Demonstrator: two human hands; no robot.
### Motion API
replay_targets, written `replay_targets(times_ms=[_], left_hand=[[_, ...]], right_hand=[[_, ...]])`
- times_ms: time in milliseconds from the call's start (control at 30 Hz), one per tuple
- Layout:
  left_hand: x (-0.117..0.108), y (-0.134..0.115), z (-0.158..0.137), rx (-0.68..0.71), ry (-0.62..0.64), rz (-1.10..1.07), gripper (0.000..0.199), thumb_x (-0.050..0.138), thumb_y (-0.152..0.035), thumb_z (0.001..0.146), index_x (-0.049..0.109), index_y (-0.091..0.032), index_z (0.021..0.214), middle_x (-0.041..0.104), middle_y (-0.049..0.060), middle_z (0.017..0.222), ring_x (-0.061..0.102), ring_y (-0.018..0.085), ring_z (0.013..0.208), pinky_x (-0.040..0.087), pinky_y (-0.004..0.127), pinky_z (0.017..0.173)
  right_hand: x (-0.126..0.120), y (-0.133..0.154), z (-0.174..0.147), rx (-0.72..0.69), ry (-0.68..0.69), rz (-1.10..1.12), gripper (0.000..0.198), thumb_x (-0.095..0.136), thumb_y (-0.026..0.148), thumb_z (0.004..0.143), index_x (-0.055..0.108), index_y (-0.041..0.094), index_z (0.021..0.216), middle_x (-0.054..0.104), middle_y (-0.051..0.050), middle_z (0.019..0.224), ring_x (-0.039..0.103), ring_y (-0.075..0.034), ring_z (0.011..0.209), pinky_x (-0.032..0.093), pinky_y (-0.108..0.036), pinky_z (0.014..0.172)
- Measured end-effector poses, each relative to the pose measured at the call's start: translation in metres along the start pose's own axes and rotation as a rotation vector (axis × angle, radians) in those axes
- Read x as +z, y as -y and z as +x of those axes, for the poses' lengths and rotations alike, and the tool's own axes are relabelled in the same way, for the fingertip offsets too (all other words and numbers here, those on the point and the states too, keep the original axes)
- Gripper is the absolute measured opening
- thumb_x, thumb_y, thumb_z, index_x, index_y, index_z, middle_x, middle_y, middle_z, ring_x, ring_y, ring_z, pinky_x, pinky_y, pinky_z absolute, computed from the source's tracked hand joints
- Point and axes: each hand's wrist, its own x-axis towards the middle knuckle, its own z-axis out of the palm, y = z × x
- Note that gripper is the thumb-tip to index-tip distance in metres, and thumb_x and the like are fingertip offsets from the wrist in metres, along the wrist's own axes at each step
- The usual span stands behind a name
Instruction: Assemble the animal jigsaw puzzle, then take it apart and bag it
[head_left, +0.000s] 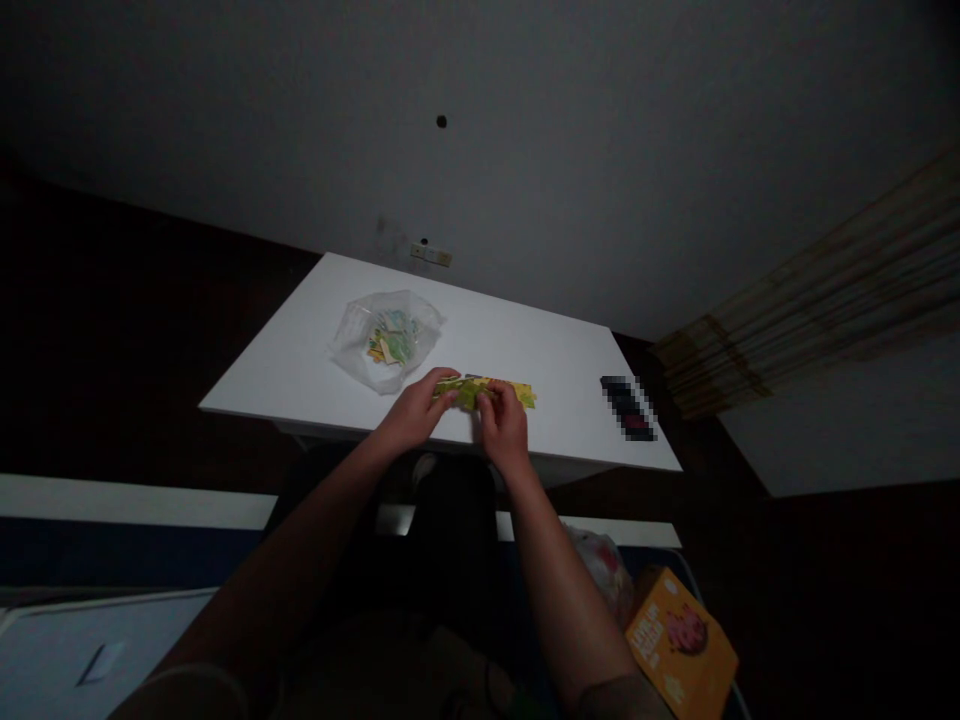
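Observation:
My left hand (420,408) grips the left end of a green puzzle piece (466,394) between thumb and fingers, just above the near edge of the white table. My right hand (506,425) pinches the same green piece at its right end. Behind the right fingers lies a yellow printed strip of puzzle (523,391), partly covered by that hand. Whether the green piece is joined to the strip I cannot tell. Left of my hands, a clear plastic bag (349,345) lies on the table with several colourful puzzle pieces (390,342) in it.
A dark, pixelated object (628,408) rests near the right end of the white table (555,350). Beside my right forearm stand an orange puzzle box (686,650) and a filled plastic bag (600,565). The wall (525,180) is behind the table, a curtain (825,290) to the right.

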Motion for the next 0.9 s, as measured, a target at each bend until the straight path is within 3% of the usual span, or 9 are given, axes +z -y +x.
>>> replay_targets(times_ms=[133,300,367,467,633,800,900], left_hand=[[0.001,-0.005,-0.001,0.030,0.053,0.022,0.031,0.069,-0.044,0.109,0.071,-0.029,0.137,0.085,0.012,0.135,0.081,0.034,0.124,0.064,0.052,0.115],[0.001,-0.008,-0.001,-0.012,-0.003,0.036,0.028,0.067,-0.040,0.111,0.071,-0.027,0.134,0.086,0.010,0.127,0.081,0.033,0.116,0.065,0.052,0.109],[0.000,-0.007,-0.001,-0.025,-0.020,0.023,0.027,0.067,-0.040,0.111,0.071,-0.026,0.134,0.086,0.011,0.128,0.081,0.033,0.117,0.066,0.052,0.109],[-0.001,-0.007,0.000,-0.030,-0.025,0.015,0.026,0.068,-0.038,0.110,0.071,-0.026,0.133,0.086,0.011,0.127,0.081,0.033,0.118,0.065,0.052,0.110],[-0.001,-0.007,0.000,-0.029,-0.027,0.006,0.024,0.069,-0.036,0.110,0.072,-0.027,0.132,0.086,0.011,0.131,0.080,0.034,0.122,0.064,0.054,0.113],[0.000,-0.007,0.000,-0.029,-0.018,0.031,0.025,0.069,-0.035,0.110,0.073,-0.026,0.133,0.087,0.010,0.129,0.081,0.034,0.123,0.064,0.054,0.114],[0.000,-0.006,0.000,-0.029,-0.021,0.030,0.025,0.069,-0.036,0.111,0.073,-0.026,0.133,0.086,0.010,0.130,0.081,0.034,0.122,0.064,0.053,0.113]], right_hand=[[0.001,0.013,0.002,-0.038,-0.006,0.024,0.021,0.065,0.044,0.112,0.081,0.031,0.120,0.085,-0.013,0.122,0.078,-0.036,0.114,0.063,-0.058,0.111],[-0.016,0.004,-0.026,-0.017,-0.100,-0.165,0.046,0.065,0.049,0.112,0.077,0.033,0.154,0.078,-0.018,0.157,0.068,-0.046,0.152,0.053,-0.076,0.130],[-0.025,-0.005,-0.045,-0.041,-0.020,-0.209,0.056,0.072,0.052,0.110,0.071,0.040,0.165,0.069,-0.014,0.173,0.059,-0.046,0.167,0.048,-0.080,0.135],[-0.037,-0.017,-0.068,-0.082,0.092,-0.236,0.065,0.074,0.046,0.110,0.064,0.045,0.174,0.063,-0.010,0.182,0.053,-0.043,0.174,0.046,-0.082,0.138],[-0.051,-0.026,-0.073,-0.079,0.135,-0.224,0.050,0.063,0.038,0.113,0.077,0.052,0.159,0.076,-0.005,0.168,0.066,-0.039,0.164,0.050,-0.081,0.136],[-0.053,-0.025,-0.061,-0.061,0.081,-0.161,0.043,0.059,0.038,0.112,0.087,0.039,0.145,0.084,-0.010,0.155,0.076,-0.040,0.152,0.057,-0.072,0.133],[-0.051,-0.026,-0.048,0.039,-0.044,-0.109,0.040,0.055,0.045,0.114,0.088,0.033,0.132,0.088,-0.016,0.139,0.083,-0.041,0.133,0.066,-0.066,0.120]])
